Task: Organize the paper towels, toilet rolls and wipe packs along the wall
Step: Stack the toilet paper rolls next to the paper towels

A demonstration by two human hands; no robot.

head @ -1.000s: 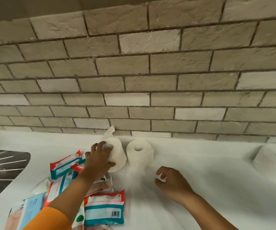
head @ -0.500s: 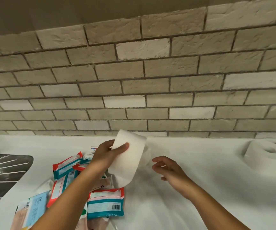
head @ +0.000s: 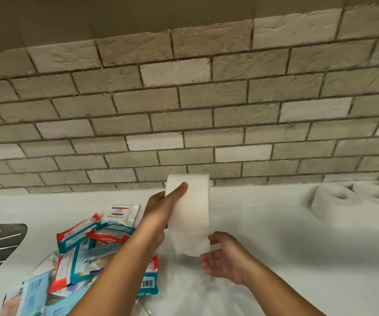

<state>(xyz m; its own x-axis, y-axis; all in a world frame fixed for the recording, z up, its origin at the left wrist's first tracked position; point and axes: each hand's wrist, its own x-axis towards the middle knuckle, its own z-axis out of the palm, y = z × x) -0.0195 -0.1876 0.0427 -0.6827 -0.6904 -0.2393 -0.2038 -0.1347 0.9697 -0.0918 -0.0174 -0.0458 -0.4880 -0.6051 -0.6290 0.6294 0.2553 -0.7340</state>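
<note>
— Up off the surface (head: 298, 242) has come the toilet roll (head: 195, 201): a moment ago my left hand (head: 161, 208) had it lower, nearer the wipe packs (head: 106, 242), and my right hand (head: 225, 258) hung apart from it. Now the right has closed in under the loose tail (head: 190, 240).

— Why hold it up like that?

— So the tail hangs free. My left hand grips the roll from its left side, thumb laid across the front and fingers behind, out of sight. That leaves the sheet dangling straight down toward my right hand.

— And the right is gripping the sheet?

— Its thumb touches the tail's lower right edge, and the palm is cupped, facing up, just beneath. Whether it actually pinches the paper I cannot tell. My guess is that I mean to wind the tail back on, so the roll stands tidy.

— Where would it go?

— Probably beside the two rolls (head: 329, 206) standing on end well off to the right of my right hand, touching each other, near the brick wall (head: 184, 110). That looks like the row being built.

— And the packs?

— They lie in a loose heap below and left of my left forearm, away from the wall, not yet sorted.
</note>
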